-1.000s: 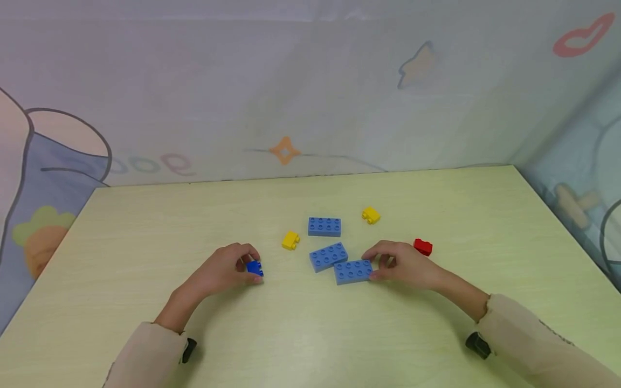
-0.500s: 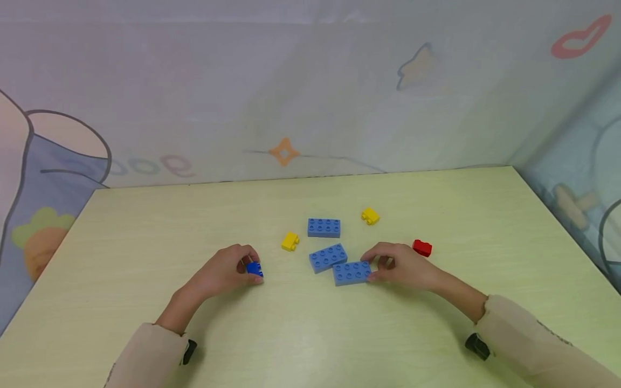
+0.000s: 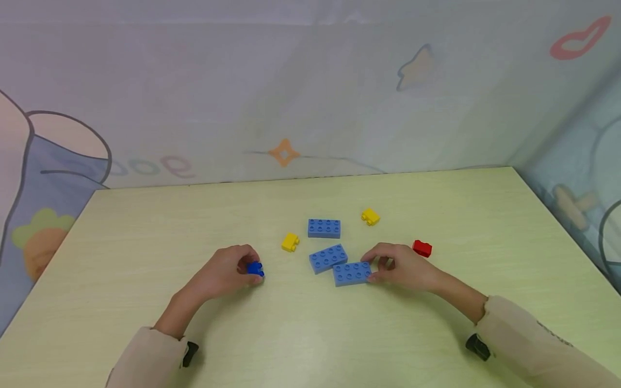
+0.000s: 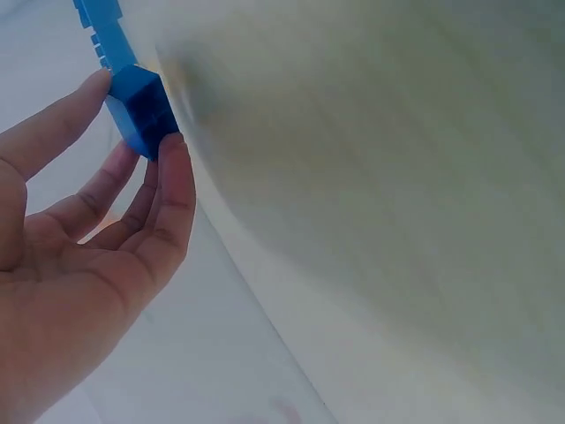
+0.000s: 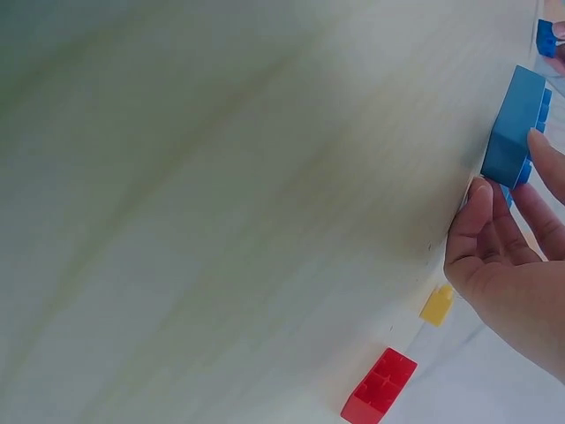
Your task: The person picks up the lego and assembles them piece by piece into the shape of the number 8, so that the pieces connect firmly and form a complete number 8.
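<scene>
My left hand point(image 3: 220, 274) pinches a small dark blue toy brick point(image 3: 254, 269) between thumb and fingertips, with its studs toward the right. The left wrist view shows the hollow underside of this dark blue brick point(image 4: 143, 113). My right hand point(image 3: 405, 265) holds the right end of a long light blue brick point(image 3: 349, 274), studs up, between thumb and fingers. In the right wrist view this light blue brick point(image 5: 512, 132) shows its plain side. A second light blue brick point(image 3: 328, 258) lies at an angle against its back left corner.
Farther back lies a third light blue brick point(image 3: 324, 228). One yellow brick point(image 3: 290, 242) rests on its side left of it, another yellow brick point(image 3: 370, 216) to its right. Behind my right hand is a red brick point(image 3: 422, 248). A printed cloth point(image 3: 310, 97) hangs behind the table point(image 3: 310, 334).
The dark blue brick has turned slightly in my left fingers. My right hand and the light blue brick it holds stay nearly in place.
</scene>
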Motion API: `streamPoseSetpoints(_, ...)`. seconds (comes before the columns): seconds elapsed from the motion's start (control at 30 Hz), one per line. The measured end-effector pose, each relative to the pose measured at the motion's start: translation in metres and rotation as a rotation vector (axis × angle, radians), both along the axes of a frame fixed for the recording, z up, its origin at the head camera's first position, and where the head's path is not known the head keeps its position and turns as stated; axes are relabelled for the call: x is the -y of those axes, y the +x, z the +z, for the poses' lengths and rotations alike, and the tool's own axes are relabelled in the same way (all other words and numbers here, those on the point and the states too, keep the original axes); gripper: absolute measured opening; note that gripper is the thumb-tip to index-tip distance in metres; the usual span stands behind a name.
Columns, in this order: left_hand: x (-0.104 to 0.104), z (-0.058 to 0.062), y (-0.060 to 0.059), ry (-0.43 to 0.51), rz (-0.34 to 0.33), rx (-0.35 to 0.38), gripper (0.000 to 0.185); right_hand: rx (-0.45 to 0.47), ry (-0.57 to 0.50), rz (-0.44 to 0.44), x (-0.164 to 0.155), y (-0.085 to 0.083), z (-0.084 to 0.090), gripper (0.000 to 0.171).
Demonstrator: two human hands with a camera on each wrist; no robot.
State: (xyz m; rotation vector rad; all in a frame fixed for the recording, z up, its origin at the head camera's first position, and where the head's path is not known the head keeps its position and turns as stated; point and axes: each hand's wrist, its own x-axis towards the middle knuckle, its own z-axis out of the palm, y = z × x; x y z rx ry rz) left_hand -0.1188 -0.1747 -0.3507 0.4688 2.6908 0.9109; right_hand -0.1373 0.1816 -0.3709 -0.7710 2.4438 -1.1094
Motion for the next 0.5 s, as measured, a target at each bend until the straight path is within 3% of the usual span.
streamPoseSetpoints(0.5, -0.027, 0.007, 0.007, 0.186, 0.052, 0.041, 0.025, -0.009, -0.001, 0.001, 0.000, 0.001, 0.001, 0.031)
